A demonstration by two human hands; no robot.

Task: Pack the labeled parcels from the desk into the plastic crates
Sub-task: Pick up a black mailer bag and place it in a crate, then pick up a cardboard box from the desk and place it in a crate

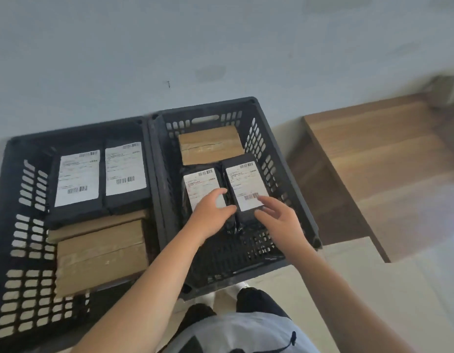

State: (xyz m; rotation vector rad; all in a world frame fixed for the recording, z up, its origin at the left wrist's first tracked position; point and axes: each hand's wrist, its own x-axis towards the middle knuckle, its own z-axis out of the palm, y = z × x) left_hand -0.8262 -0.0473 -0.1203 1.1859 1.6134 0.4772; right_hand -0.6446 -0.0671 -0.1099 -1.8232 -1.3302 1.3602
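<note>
Two black plastic crates stand side by side on the floor, the left crate (76, 129) and the right crate (208, 104). In the right crate a brown cardboard box (209, 143) lies at the back. Two black parcels with white labels lie in front of it, the left one (200, 180) and the right one (242, 178). My left hand (212, 212) rests on top of the left parcel with relaxed fingers. My right hand (279, 220) has spread fingers, and its fingertips touch the near end of the right parcel's label.
The left crate holds two labeled black parcels (77, 177) (125, 169) at the back and stacked brown cardboard boxes (101, 253) in front. A wooden desk (386, 149) stands to the right of the crates. A pale wall runs behind them. My feet are just below the right crate.
</note>
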